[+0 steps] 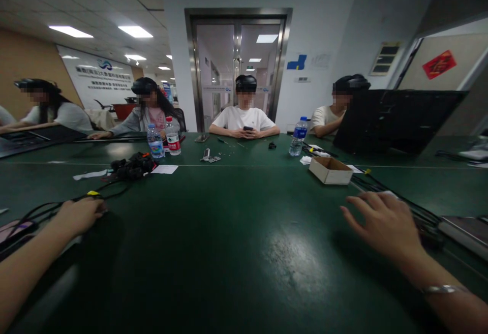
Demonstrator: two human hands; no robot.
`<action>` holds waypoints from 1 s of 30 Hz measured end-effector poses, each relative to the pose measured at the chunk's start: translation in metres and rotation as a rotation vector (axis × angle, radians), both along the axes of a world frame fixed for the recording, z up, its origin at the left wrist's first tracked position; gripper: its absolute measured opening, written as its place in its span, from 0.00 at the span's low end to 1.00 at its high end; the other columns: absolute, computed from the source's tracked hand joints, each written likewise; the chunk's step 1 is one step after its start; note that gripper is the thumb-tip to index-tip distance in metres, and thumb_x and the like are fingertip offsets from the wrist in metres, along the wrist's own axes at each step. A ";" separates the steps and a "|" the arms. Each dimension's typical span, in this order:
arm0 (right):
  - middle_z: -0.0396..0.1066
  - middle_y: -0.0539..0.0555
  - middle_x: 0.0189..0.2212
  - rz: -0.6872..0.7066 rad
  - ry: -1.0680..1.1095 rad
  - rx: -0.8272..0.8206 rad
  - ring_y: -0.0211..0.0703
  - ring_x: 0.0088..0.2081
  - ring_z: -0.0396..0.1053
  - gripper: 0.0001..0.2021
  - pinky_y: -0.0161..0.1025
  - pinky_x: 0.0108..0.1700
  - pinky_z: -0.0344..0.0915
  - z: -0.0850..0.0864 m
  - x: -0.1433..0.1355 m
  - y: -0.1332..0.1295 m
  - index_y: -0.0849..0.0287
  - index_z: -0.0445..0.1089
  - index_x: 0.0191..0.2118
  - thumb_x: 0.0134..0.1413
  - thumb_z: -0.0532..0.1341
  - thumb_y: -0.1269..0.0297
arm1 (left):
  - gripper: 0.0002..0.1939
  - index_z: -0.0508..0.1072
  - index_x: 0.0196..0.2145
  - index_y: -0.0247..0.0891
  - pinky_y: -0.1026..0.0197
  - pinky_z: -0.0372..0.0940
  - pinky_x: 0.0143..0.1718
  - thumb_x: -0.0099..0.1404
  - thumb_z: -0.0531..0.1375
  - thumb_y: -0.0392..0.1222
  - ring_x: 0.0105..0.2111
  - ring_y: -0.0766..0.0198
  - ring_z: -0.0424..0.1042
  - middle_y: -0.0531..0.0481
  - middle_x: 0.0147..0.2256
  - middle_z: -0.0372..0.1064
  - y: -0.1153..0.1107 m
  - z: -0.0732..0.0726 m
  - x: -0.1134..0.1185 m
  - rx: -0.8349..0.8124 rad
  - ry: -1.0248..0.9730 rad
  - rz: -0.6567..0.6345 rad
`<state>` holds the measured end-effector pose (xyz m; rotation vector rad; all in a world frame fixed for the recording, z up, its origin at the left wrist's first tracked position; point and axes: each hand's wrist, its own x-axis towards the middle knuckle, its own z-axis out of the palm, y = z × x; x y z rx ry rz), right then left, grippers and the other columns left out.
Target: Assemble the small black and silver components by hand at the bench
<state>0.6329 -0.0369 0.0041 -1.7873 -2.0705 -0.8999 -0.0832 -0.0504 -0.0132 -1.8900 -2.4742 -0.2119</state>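
At the left of the table, my left hand is closed, its fingertips bent together. Whatever lies under or in those fingers is hidden. Just behind it run black cables with a yellow tag. On the other side, my right hand hovers with fingers apart, holding nothing visible. A bundle of dark cables passes behind and beside it. Up and to its left stands a small open cardboard box. A metal bracelet circles the right wrist.
Bottles stand on the green table, with a heap of black gear left of centre. Small grey parts lie farther back. A large black panel rises at right. Several people in headsets sit opposite, one holding a phone.
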 end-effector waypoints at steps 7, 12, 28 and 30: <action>0.68 0.56 0.41 0.506 0.488 -0.451 0.50 0.42 0.62 0.12 0.47 0.43 0.60 -0.033 -0.152 0.027 0.52 0.70 0.43 0.54 0.59 0.57 | 0.10 0.74 0.37 0.41 0.55 0.61 0.46 0.57 0.57 0.41 0.41 0.57 0.70 0.46 0.40 0.72 0.050 -0.005 0.198 0.174 -0.346 -0.394; 0.68 0.51 0.34 0.622 1.078 -0.566 0.41 0.36 0.66 0.14 0.41 0.41 0.63 -0.051 -0.230 0.066 0.57 0.66 0.45 0.52 0.60 0.58 | 0.11 0.73 0.38 0.37 0.56 0.65 0.44 0.56 0.60 0.40 0.39 0.58 0.72 0.44 0.39 0.73 0.088 -0.031 0.327 0.346 -1.191 -0.422; 0.70 0.50 0.27 0.633 1.411 -0.509 0.38 0.30 0.67 0.09 0.37 0.35 0.65 -0.066 -0.226 0.088 0.61 0.70 0.32 0.40 0.64 0.66 | 0.16 0.71 0.35 0.37 0.60 0.67 0.39 0.50 0.67 0.46 0.41 0.60 0.70 0.46 0.38 0.71 0.084 -0.036 0.367 0.343 -1.773 -0.322; 0.70 0.50 0.28 0.600 1.386 -0.457 0.38 0.30 0.66 0.08 0.37 0.35 0.64 -0.064 -0.222 0.087 0.61 0.70 0.31 0.40 0.63 0.66 | 0.15 0.71 0.32 0.37 0.58 0.67 0.41 0.50 0.67 0.47 0.41 0.60 0.69 0.46 0.38 0.70 0.085 -0.034 0.365 0.350 -1.841 -0.252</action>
